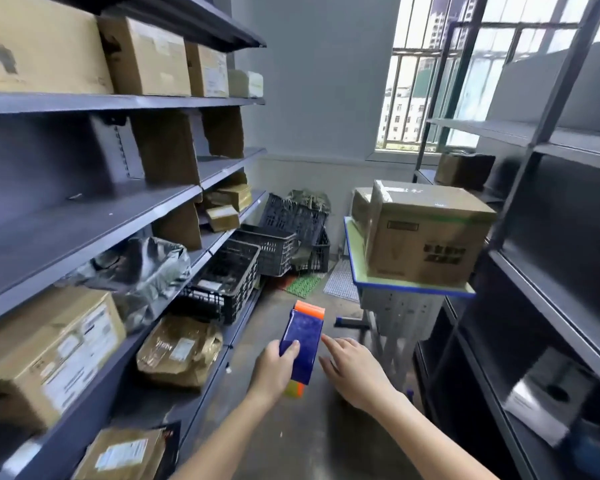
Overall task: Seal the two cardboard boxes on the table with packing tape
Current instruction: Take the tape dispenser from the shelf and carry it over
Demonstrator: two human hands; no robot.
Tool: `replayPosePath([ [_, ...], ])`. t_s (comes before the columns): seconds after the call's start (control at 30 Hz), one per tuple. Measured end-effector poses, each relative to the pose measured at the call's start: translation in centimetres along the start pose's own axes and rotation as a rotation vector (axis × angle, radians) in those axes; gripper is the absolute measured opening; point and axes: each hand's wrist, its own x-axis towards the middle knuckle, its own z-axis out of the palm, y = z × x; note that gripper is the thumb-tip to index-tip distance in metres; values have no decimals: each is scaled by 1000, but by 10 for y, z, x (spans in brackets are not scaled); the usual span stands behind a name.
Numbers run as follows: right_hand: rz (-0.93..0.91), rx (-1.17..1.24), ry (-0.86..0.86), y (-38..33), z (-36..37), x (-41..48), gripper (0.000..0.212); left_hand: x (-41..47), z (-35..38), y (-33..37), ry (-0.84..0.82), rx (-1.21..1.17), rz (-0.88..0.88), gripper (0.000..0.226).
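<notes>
A large cardboard box (426,233) stands on a small table (413,288) with a blue edge, at the right middle. A second, smaller cardboard box (360,206) sits behind it, mostly hidden. Well short of the table, over the aisle floor, my left hand (278,367) grips a blue tape dispenser (302,344) with orange ends. My right hand (352,367) is just to the right of the dispenser, fingers stretched out toward it, holding nothing.
Grey shelving with boxes and wrapped parcels (179,351) lines the left side. Dark shelving (551,271) lines the right. Black plastic crates (229,278) stand on the floor ahead at the left. A concrete aisle runs between the shelves to the table.
</notes>
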Motion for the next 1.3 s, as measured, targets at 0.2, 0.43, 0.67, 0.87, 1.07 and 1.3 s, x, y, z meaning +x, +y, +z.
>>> replayPosePath([
  [0.2,116,56,91,76,-26,161,49,177,16,67,-32,3,46,20],
  [0.43,108,354,131,124,-30,323,35,338,45,104,-105,-12,93,16],
  [0.67,75,463,170,194,-20,514,29,535,67,135,-63,-16,141,16],
  [0.87,95,573,203,258,-38,659,33,688,86,185,-155,-46,158,21],
  [1.07,294,790,321,339,-40,733,27,802,149,217,-398,-68,179,31],
  [1.3,760,885,734,455,-43,782,35,925,263,262,-889,137,395,34],
])
